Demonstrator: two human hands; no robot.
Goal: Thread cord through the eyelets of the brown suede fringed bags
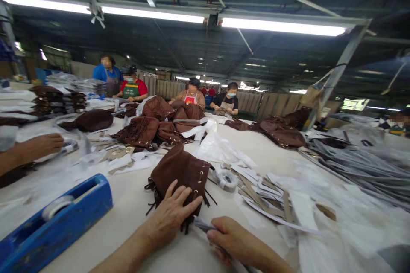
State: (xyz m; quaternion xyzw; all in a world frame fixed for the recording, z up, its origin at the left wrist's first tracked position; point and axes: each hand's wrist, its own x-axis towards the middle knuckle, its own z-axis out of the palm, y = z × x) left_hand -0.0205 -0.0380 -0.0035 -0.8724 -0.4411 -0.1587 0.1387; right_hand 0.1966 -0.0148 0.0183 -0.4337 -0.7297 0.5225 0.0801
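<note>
A dark brown leather fringed bag [179, 170] with brass-coloured eyelets lies on the pale table in front of me. My left hand [173, 209] rests flat on its lower part, fingers spread. Just right of the bag's lower edge, my right hand [230, 239] is closed around a long, narrow grey strip [202, 224]. One end of the strip points at the bag's fringe, and the other runs back under my hand. Blur keeps me from telling exactly what the strip is. A roll of clear tape [226, 180] sits beside the bag.
A blue tape dispenser [77, 217] stands at the left, near another person's hand [41, 149]. Paper and card strips [272, 200] lie to the right, before a heap of grey-wrapped straps [361, 170]. More brown bags [137, 132] are piled ahead. Several co-workers stand across the table.
</note>
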